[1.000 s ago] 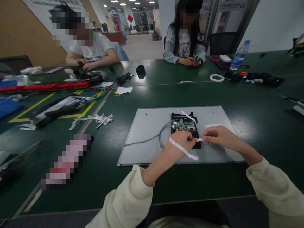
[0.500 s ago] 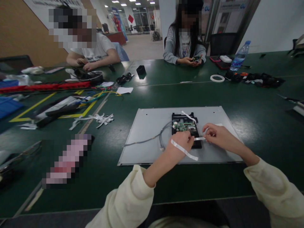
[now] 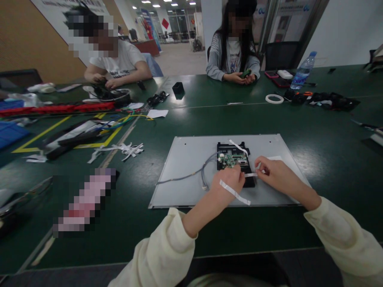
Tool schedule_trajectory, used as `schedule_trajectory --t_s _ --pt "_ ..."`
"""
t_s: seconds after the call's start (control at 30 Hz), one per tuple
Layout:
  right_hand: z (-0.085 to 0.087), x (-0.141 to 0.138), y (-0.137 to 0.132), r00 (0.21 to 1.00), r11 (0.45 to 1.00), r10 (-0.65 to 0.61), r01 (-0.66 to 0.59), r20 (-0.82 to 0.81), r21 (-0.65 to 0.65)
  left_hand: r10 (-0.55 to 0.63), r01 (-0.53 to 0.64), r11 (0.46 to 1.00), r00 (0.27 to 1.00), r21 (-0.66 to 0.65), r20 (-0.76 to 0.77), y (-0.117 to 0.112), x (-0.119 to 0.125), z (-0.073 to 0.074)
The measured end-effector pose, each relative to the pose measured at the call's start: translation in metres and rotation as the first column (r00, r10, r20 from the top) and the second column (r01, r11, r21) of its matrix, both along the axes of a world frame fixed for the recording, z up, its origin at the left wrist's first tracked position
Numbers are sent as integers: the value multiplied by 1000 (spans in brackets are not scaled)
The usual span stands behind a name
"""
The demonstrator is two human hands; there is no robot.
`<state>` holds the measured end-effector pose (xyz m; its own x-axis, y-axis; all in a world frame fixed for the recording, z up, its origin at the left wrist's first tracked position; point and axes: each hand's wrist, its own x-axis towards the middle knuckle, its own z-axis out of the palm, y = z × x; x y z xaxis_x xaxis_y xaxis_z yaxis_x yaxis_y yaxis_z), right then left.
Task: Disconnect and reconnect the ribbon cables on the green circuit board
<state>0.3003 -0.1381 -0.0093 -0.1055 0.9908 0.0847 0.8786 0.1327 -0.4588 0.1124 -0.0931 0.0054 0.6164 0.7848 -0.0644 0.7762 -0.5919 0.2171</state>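
A grey metal panel [image 3: 185,167] lies flat on the green table. On it sits a black tray with a green circuit board [image 3: 231,159], and grey cables run off to its left. My left hand [image 3: 229,181] and my right hand [image 3: 273,172] each pinch one end of a short white tape strip [image 3: 250,174] stretched between them, just over the tray's near edge. A second white strip [image 3: 235,192] sticks to the back of my left hand. Another strip [image 3: 237,145] lies across the tray's far side.
Loose white tape strips [image 3: 125,149] and coloured cables [image 3: 119,119] lie at the left. A tape roll [image 3: 273,99], a water bottle [image 3: 302,71] and black parts [image 3: 326,99] are at the far right. Two other people sit across the table, hands busy.
Both of my hands have shifted slightly away from me, toward the tray, and the strip between them now lies closer to the board. The right hand has drawn in to the left.
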Motion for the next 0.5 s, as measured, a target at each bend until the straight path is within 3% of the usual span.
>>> schedule_trajectory --t_s 0.5 --pt "0 -8 -4 907 998 4 -29 422 52 -31 30 1000 998 -6 -54 2 0 -2"
